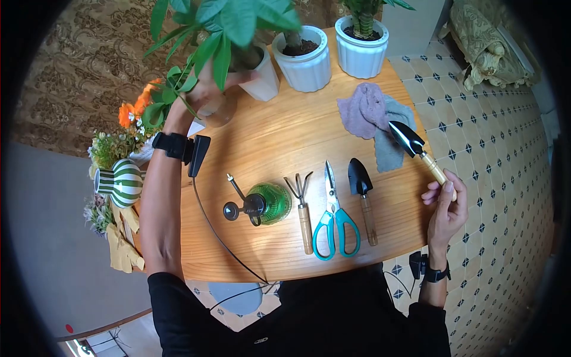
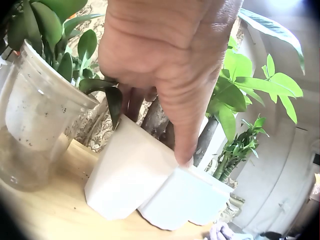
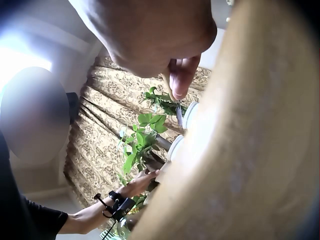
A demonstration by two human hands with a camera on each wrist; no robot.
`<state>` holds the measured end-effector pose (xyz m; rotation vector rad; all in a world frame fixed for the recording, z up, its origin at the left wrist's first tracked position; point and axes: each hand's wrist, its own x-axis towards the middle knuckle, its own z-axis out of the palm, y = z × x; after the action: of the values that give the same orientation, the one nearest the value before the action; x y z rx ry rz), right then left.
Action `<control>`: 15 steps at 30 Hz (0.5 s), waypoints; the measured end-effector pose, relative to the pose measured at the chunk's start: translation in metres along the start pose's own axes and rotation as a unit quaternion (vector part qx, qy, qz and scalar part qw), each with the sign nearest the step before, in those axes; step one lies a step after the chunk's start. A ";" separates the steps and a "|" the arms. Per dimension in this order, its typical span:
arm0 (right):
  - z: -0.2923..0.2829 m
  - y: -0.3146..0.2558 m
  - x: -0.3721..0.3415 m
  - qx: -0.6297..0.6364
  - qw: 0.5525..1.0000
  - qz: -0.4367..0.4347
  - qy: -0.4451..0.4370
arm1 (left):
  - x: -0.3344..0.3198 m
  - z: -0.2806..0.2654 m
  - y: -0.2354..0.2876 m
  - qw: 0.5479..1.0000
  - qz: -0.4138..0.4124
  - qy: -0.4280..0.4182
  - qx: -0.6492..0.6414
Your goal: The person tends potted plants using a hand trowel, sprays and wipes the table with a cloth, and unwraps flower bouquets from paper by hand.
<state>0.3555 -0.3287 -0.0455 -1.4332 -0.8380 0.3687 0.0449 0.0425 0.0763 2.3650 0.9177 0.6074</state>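
Note:
At the table's back left, my left hand (image 1: pixel 206 94) grips the rim of a white flowerpot (image 2: pixel 130 170) that holds a leafy plant (image 1: pixel 217 27). Its thumb lies along the rim in the left wrist view, and leaves partly cover the hand from above. A clear plastic pot (image 2: pixel 40 120) with another plant stands beside it. Off the table's right edge, my right hand (image 1: pixel 449 214) holds a small trowel (image 1: pixel 410 140) by its wooden handle, blade pointing up and left. In the right wrist view most of that trowel is hidden behind the hand.
Two more white pots (image 1: pixel 303 65) stand along the back. Purple and grey cloths (image 1: pixel 389 152) lie at the right. A green spray bottle (image 1: pixel 270 203), hand rake (image 1: pixel 304 223), teal scissors (image 1: pixel 336 220) and second trowel (image 1: pixel 364 202) lie near the front. A striped vase (image 1: pixel 125 183) and flowers are left.

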 end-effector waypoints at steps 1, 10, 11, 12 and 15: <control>0.001 0.002 -0.002 0.006 1.000 -0.008 0.007 | 0.001 0.000 -0.003 1.000 0.000 0.000 0.000; 0.003 0.013 -0.006 -0.006 0.999 -0.032 0.007 | -0.001 -0.011 0.004 0.999 0.012 -0.042 -0.013; 0.003 0.013 -0.006 -0.007 0.999 -0.033 0.008 | 0.000 -0.011 0.006 0.999 0.013 -0.042 -0.013; 0.003 0.013 -0.007 -0.012 0.999 -0.035 0.007 | 0.000 -0.010 0.009 0.999 0.000 -0.040 -0.015; 0.003 0.012 -0.008 -0.012 0.999 -0.033 0.012 | -0.002 -0.009 0.009 0.999 -0.027 -0.042 -0.015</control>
<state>0.3510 -0.3298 -0.0595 -1.4252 -0.8702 0.2926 0.0430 0.0384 0.0877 2.3127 0.9257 0.4925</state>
